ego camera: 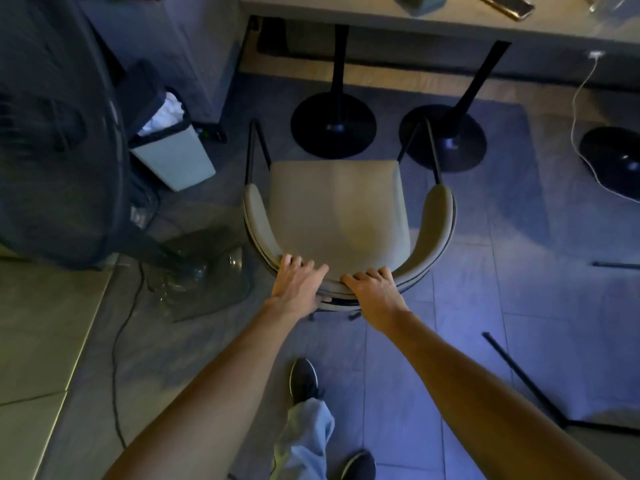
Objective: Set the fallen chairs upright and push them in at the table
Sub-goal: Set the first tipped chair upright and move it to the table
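Note:
A beige padded chair (337, 209) with a curved backrest and thin black arm frames stands upright on the floor, its seat facing the table (398, 24). The front of the seat sits just short of the table's black round pedestal bases (333, 124). My left hand (299, 284) grips the top of the backrest left of its middle. My right hand (372, 287) grips the same rim just to the right. At the right edge, thin black legs (526, 379) of another chair lie low across the floor.
A large fan (59, 133) with a clear base stands at the left, beside a waste bin (169, 143) and a floor cable (121, 341). A white charger cable (581, 109) hangs from the table. A phone (505, 5) lies on the tabletop. My feet (304, 379) are behind the chair.

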`<state>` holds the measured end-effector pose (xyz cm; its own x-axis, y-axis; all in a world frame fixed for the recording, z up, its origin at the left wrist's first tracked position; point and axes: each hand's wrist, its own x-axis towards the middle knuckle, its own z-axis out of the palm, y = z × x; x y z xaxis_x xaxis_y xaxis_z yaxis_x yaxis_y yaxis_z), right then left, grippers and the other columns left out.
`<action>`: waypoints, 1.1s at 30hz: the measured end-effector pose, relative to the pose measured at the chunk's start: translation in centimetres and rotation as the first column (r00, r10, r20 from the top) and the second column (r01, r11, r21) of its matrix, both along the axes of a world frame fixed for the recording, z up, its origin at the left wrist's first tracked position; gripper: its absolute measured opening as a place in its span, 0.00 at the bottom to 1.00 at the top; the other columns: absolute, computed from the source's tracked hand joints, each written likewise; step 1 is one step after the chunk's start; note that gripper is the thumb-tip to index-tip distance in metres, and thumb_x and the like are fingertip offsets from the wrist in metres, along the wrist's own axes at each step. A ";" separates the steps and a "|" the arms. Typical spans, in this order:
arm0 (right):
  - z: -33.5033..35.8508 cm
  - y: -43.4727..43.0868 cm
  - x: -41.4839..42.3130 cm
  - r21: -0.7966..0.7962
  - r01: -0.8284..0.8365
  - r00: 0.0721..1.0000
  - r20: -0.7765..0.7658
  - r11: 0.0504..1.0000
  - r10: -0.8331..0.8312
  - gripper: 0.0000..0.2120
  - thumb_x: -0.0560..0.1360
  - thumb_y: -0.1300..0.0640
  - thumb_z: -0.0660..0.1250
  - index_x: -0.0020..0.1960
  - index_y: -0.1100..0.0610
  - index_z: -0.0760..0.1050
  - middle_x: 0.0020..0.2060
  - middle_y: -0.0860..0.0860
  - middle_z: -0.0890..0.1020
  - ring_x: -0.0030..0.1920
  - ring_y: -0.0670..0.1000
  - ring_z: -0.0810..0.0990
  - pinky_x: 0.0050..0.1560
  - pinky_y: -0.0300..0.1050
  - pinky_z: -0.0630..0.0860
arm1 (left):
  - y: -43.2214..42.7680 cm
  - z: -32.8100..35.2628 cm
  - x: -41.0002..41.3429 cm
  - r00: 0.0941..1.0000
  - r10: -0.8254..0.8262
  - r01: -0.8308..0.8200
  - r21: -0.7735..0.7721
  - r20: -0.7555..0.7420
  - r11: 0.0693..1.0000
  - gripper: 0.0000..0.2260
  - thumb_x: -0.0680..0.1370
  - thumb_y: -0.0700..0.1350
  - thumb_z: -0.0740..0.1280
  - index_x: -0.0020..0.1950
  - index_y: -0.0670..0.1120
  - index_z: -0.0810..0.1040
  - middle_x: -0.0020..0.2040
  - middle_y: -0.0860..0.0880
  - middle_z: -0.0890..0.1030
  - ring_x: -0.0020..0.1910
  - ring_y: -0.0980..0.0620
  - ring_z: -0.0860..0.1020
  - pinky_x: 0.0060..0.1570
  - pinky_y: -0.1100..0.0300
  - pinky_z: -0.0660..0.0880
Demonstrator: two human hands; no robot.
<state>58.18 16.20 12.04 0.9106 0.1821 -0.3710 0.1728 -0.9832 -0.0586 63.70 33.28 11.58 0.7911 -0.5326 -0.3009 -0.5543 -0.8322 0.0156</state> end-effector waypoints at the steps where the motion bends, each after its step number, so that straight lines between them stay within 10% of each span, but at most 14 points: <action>1: 0.1 0.0 1.3 0.005 0.000 1.000 -0.005 1.000 0.000 0.24 0.75 0.64 0.67 0.68 0.50 0.68 0.57 0.52 0.81 0.59 0.57 0.76 0.64 0.52 0.64 | 0.0 0.1 1.3 1.000 0.010 -0.010 0.001 -0.005 1.000 0.20 0.75 0.62 0.68 0.60 0.51 0.73 0.57 0.48 0.80 0.58 0.43 0.75 0.59 0.47 0.63; 33: 0.1 -3.0 29.6 0.025 -0.050 0.999 0.012 0.998 0.050 0.23 0.76 0.62 0.66 0.68 0.50 0.69 0.57 0.52 0.80 0.58 0.56 0.75 0.61 0.51 0.63 | -2.4 -0.2 28.8 0.997 0.063 -0.065 -0.041 -0.051 0.997 0.21 0.72 0.64 0.70 0.57 0.52 0.74 0.54 0.51 0.79 0.57 0.47 0.73 0.61 0.49 0.63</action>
